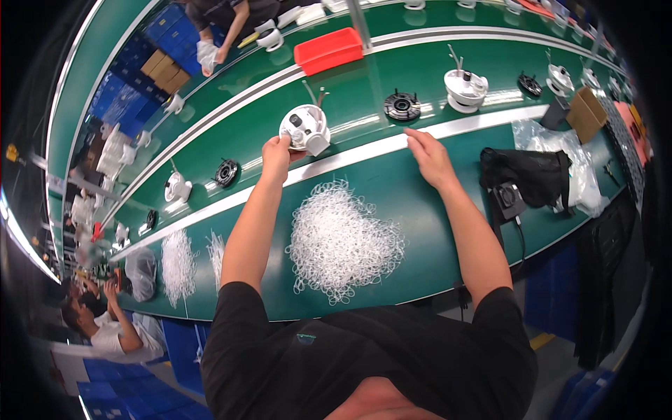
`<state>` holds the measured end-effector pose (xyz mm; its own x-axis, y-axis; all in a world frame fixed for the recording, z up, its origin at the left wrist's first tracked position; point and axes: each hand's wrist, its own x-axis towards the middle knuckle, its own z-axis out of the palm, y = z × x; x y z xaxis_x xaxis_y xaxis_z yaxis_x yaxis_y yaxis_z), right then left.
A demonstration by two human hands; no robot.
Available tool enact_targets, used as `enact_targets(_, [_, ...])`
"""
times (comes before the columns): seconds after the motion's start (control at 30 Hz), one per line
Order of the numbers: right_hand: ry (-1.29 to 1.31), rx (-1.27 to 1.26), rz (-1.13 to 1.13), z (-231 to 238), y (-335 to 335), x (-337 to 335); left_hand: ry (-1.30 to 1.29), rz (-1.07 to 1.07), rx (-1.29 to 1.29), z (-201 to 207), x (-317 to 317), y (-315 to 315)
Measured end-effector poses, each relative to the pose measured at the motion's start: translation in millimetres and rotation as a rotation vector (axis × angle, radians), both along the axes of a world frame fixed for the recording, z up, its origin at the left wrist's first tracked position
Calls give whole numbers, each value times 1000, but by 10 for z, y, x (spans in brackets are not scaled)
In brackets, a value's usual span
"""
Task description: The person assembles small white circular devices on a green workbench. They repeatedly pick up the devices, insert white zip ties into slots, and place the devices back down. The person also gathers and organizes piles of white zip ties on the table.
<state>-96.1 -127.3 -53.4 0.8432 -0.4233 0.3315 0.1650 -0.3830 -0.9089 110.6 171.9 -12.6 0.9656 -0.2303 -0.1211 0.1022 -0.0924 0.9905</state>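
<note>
My left hand (pixel 276 158) grips the near left side of a white round camera-like housing (pixel 305 124), its fingers partly hidden under it. The housing is tilted, showing a white inside with dark parts, and wires stick up from its far side. My right hand (pixel 428 158) is at the white edge strip of the conveyor, fingers stretched forward, nothing seen in it. Just beyond its fingertips lies a black round ring-shaped part (pixel 402 106) on the green belt, apart from the hand. Between my forearms a heap of small white rings (pixel 339 241) lies on the green table.
More white housings (pixel 466 89) and black round parts (pixel 226 172) stand along the belt. A red tray (pixel 329 50) sits beyond. At right are a black bag (pixel 525 175), clear plastic bags (pixel 584 182) and a cardboard box (pixel 586 115). Other people work at far left and across.
</note>
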Motion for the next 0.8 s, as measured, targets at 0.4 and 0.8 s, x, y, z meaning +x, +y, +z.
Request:
enact_targets(0.4, [-93, -129, 64, 327, 59, -142, 162, -534, 153, 9, -1327, -928])
enact_targets(0.8, [-23, 119, 118, 313, 120, -132, -184, -432, -54, 308, -1033, -1053])
